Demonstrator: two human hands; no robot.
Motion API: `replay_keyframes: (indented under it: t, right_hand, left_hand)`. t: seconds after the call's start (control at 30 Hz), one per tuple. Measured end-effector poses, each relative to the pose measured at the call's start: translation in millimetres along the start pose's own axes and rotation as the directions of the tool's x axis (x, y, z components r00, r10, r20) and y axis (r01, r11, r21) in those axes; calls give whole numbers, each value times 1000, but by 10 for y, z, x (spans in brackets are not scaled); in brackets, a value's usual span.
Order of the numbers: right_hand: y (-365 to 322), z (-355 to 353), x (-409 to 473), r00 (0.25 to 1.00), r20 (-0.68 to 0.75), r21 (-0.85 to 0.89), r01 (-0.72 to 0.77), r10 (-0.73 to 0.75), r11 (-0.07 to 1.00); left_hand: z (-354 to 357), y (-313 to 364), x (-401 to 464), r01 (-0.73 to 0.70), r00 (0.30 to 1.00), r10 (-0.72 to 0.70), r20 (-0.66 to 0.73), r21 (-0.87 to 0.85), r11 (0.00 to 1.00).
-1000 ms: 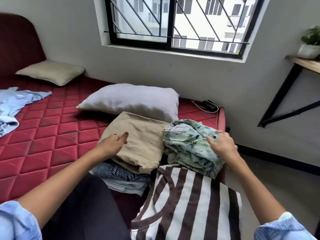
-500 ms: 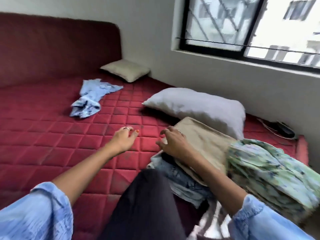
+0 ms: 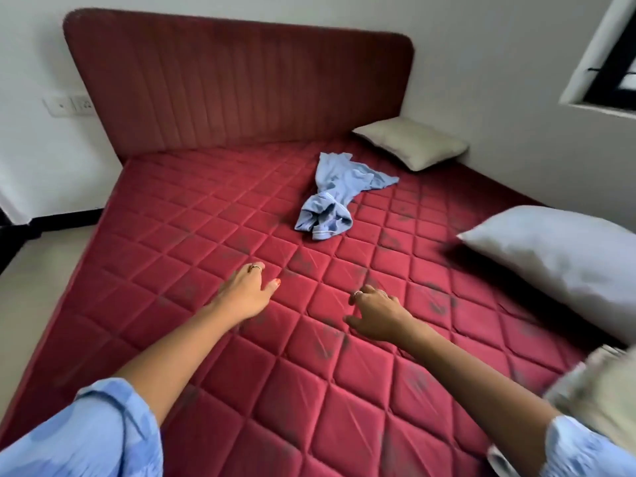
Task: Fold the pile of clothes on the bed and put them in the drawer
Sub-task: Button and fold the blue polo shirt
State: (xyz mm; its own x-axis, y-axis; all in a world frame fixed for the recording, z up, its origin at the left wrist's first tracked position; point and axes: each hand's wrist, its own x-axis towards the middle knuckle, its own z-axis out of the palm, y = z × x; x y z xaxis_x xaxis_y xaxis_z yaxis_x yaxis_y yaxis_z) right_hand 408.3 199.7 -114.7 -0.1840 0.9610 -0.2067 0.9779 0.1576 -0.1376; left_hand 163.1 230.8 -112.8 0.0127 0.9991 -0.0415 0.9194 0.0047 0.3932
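- Head view: at the right edge of the picture a pale folded cloth [image 3: 605, 390] is blurry and cut off, so I cannot tell what it is.
- The big grey pillow [image 3: 564, 263] is also cut off at the right edge.
- Both blue sleeves [image 3: 86, 438] run out of the picture at the bottom.
- The fingers of both hands point away from the camera, so I see mostly their backs.
- No drawer or box shows here.
- The red bed [image 3: 213, 215] carries everything. Its tall headboard [image 3: 241, 80] stands at the far end.
- A crumpled blue garment [image 3: 330, 197] lies alone on the bed, past the middle and nearer the headboard than the hands.
- A small tan pillow [image 3: 413, 142] sits in the far right corner of the bed, near the blue garment but not touching it.
- The left hand [image 3: 246, 292] reaches out over the bed with loose fingers and holds nothing.
- The right hand [image 3: 377, 315] is beside it, fingers bent a little, and holds nothing too.
- I cannot tell whether the hands touch the bed.
- The blue garment is well apart from both hands, straight ahead of them and a bit to the right.
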Motion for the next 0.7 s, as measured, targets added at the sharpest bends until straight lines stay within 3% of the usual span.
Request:
replay_keyframes:
  t: [0.2, 0.4, 0.5, 0.63, 0.7]
  right_hand:
    - [37, 225, 1357, 1000, 18, -52, -18, 19, 998]
    - [115, 352, 2524, 987, -163, 79, 1, 12, 997]
    - [163, 435, 2970, 960, -276, 156, 3, 40, 988]
    - [194, 589, 3423, 941, -309, 190, -79, 136, 979]
    - [216, 634, 3539, 922, -364, 243, -41, 130, 969]
  left_hand:
    - [343, -433, 1002, -40, 999, 41, -11, 64, 997]
    - [928, -752, 1622, -127, 985, 138, -104, 111, 986]
    - [1219, -828, 1547, -137, 965, 155, -211, 95, 986]
    - [1353, -878, 1545, -190, 927, 192, -323, 38, 981]
    - [1381, -909, 1575, -195, 919, 191, -344, 25, 981]
